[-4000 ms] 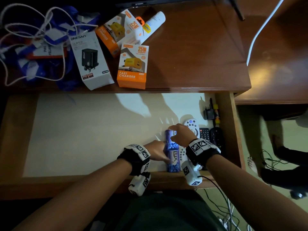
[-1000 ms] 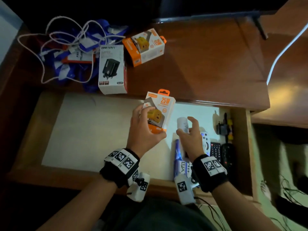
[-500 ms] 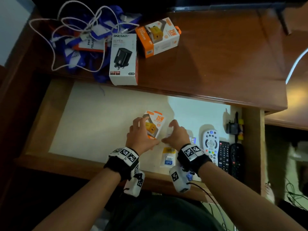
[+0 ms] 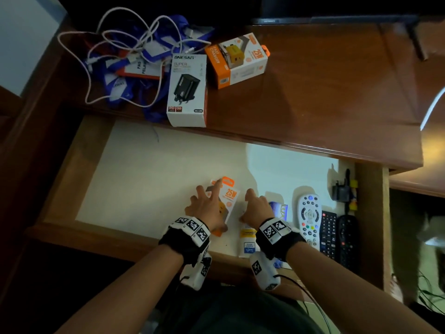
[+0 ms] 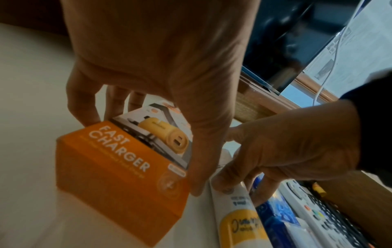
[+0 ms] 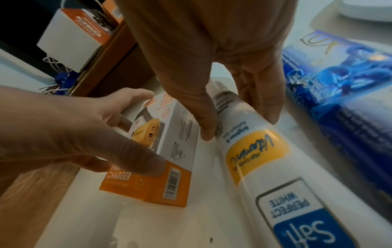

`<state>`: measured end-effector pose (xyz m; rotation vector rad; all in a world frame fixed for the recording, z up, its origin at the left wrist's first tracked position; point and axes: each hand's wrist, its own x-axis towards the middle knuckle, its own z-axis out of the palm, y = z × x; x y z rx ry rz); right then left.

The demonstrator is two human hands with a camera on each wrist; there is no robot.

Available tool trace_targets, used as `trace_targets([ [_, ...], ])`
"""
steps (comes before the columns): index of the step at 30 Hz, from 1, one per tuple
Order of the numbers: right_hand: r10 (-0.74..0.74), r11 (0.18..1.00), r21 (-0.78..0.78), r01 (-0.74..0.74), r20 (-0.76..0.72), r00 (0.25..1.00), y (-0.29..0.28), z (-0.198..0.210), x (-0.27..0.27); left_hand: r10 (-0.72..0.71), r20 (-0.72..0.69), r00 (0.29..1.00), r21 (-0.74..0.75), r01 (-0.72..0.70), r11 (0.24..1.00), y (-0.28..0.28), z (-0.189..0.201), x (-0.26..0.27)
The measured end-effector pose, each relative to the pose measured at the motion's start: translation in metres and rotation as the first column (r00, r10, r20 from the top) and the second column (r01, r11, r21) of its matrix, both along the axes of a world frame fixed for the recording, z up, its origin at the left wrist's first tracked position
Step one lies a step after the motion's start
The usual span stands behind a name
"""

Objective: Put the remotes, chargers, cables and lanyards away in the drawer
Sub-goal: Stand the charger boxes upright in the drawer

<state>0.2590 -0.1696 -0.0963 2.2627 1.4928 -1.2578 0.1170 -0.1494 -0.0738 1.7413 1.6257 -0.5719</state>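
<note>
Dim room, dark wooden counter (image 4: 325,92) with a drawer (image 4: 60,179) pulled open below its front edge. On the pale drawer floor, near the front: an orange charger box (image 4: 227,197), lying flat, clasped by the left hand (image 4: 204,210) with thumb on one long side and fingers along the other, probably to square it against its neighbour. Just beside it, to the right, a white tube (image 4: 248,242), pinched near its upper end by the right hand (image 4: 256,208), thumb and fingers curled round it, seemingly to hold it straight so the row packs tightly. Further right, side by side: a blue packet (image 4: 279,208), a white remote (image 4: 309,218), two black remotes (image 4: 328,235), and a black plug (image 4: 340,191) at the drawer's right wall. Count in the drawer: one charger box, three remotes, one plug, plus the tube and packet. Left on the counter: two charger boxes, a white one (image 4: 187,90) and an orange one (image 4: 237,60), and at the far left a tangle of white cables (image 4: 115,42) over blue lanyards (image 4: 125,92), too knotted to count. By this look, roughly halfway through, with the tangle likely the fiddliest part to come.
</note>
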Motion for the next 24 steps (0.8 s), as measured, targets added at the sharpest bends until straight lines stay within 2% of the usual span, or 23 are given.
trace_targets([
  [4, 0.138, 0.988, 0.053, -0.143, 0.081, 0.987, -0.003, 0.007, 0.006, -0.006, -0.001, 1.0, -0.039, 0.006, 0.999, -0.002, 0.0, -0.001],
  [8, 0.304, 0.945, 0.061, -0.321, 0.193, 0.933, -0.005, 0.014, 0.024, 0.003, 0.016, 1.0, -0.067, -0.002, 0.998, -0.005, 0.001, 0.002],
  [17, 0.352, 0.929, 0.084, -0.36, 0.101, 0.931, -0.021, 0.016, 0.053, -0.026, 0.065, 0.998, -0.092, 0.032, 0.995, -0.018, -0.002, 0.016],
  [24, 0.259, 0.958, 0.118, -0.262, 0.046, 0.965, -0.022, 0.015, 0.055, -0.015, 0.064, 0.998, -0.118, 0.022, 0.993, -0.029, -0.002, 0.026],
])
